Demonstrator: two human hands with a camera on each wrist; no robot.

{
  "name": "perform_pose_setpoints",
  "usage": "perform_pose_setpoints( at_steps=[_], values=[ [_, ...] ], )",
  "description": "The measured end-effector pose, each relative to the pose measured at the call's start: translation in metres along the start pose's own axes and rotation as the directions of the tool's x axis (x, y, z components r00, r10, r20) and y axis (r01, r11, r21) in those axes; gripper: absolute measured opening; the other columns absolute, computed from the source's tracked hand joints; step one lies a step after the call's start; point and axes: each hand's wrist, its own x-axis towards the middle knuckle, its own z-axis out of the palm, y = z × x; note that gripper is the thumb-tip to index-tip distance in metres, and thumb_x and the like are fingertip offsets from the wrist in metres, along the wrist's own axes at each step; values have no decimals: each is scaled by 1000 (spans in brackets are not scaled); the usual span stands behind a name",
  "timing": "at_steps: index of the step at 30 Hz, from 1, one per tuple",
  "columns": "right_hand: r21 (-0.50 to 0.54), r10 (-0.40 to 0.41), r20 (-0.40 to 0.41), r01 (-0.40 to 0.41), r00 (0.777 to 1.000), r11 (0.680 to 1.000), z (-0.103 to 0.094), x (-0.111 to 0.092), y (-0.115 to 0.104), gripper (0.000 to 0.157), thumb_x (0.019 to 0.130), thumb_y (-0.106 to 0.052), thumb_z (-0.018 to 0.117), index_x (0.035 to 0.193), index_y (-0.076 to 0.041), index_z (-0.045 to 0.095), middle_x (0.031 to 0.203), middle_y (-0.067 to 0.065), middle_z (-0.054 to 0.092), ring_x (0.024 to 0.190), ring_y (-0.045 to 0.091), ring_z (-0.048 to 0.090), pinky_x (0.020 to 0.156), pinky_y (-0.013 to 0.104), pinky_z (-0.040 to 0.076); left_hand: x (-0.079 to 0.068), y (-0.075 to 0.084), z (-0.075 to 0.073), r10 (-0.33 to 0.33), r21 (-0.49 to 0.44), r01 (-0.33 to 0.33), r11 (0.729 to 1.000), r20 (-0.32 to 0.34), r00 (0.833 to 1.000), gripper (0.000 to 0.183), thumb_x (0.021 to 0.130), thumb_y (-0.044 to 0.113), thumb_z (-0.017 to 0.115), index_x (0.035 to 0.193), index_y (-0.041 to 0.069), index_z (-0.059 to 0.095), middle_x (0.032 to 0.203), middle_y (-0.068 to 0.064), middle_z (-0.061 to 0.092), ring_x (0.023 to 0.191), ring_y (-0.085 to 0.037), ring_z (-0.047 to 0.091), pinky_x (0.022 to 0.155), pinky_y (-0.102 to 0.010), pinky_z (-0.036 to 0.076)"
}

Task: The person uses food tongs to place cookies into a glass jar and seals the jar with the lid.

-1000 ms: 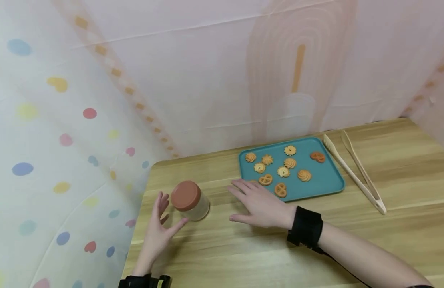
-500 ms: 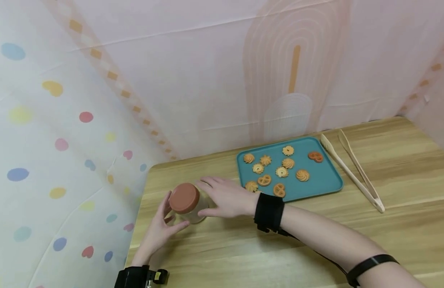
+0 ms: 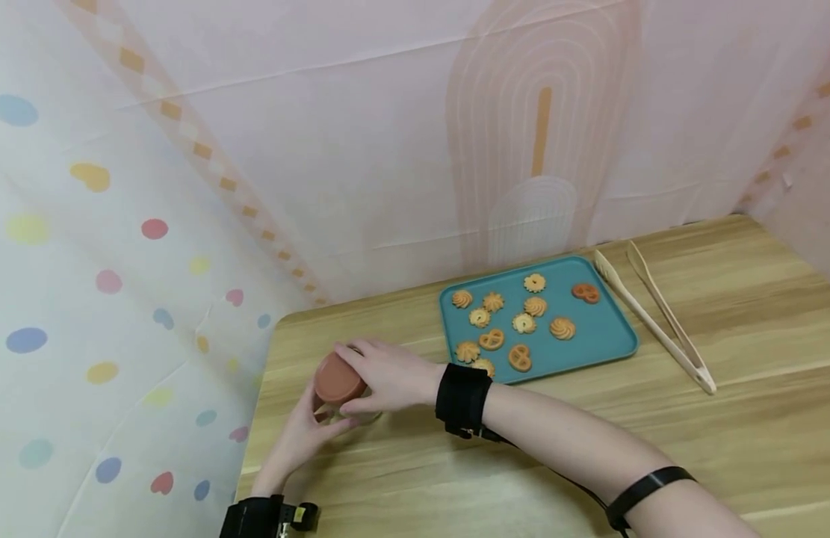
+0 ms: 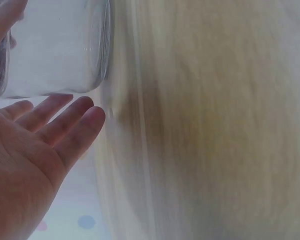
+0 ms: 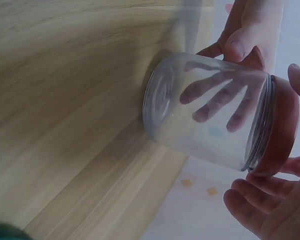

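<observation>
A clear plastic jar [image 5: 210,110] with a brownish-red screw lid [image 3: 338,377] stands at the table's left side. Nothing shows inside it. My right hand [image 3: 396,376] spans the lid from the right, its thumb at the near edge and its fingers at the far edge. Beside the jar's left side is my left hand [image 3: 300,433], with fingers spread behind the jar and thumb in front. In the left wrist view those fingers [image 4: 80,135] are fairly straight, tips close at the jar wall.
Right of the jar lies a teal tray [image 3: 596,336] with several swirl cookies [image 3: 562,328] and pretzel-shaped cookies [image 3: 520,357]. Wooden tongs [image 3: 670,344] rest beyond it. A patterned cloth [image 3: 388,187] hangs behind the wooden table [image 3: 495,478].
My right hand has moved left from beside the tray to the jar's lid. My left hand has come closer around the jar's left side. The head view has shifted slightly.
</observation>
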Motion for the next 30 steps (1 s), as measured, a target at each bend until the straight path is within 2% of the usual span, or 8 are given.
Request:
perform_pose_setpoints(
  at_steps=[7, 17, 24, 30],
  values=[
    [17, 8, -20, -8, 1000, 1000, 6, 8, -3, 94, 83, -61, 61, 153, -7, 30, 138, 7, 44, 118, 15, 47, 90, 23, 45, 4, -4, 1, 15, -9, -15, 1000, -2, 1000, 92, 80, 31, 77, 153, 19, 24, 144, -10, 41, 128, -30, 43, 97, -46, 44],
    [59, 16, -33, -14, 999, 998, 8, 8, -2, 92, 82, -57, 65, 150, -4, 34, 136, 7, 46, 114, 13, 50, 88, 20, 45, 3, 0, 6, 7, 22, -6, 1000, -25, 1000, 85, 79, 33, 77, 150, 18, 32, 136, -6, 50, 121, -25, 49, 91, -38, 49],
    [85, 21, -52, -17, 998, 996, -1, -14, -4, 89, 82, -57, 64, 150, -7, 35, 138, 7, 45, 111, 13, 52, 89, 24, 45, 0, 15, 18, 18, 51, -16, 999, -44, 999, 87, 76, 32, 80, 148, 14, 35, 134, -7, 52, 120, -23, 51, 92, -37, 48],
    [120, 48, -55, -41, 997, 992, -17, -47, -2, 92, 81, -61, 63, 152, -9, 34, 141, 6, 43, 115, 14, 51, 87, 24, 47, -3, 37, 40, 75, 73, -72, 995, -39, 996, 92, 72, 35, 83, 149, 17, 35, 135, -3, 52, 118, -20, 52, 90, -34, 50]
  ],
)
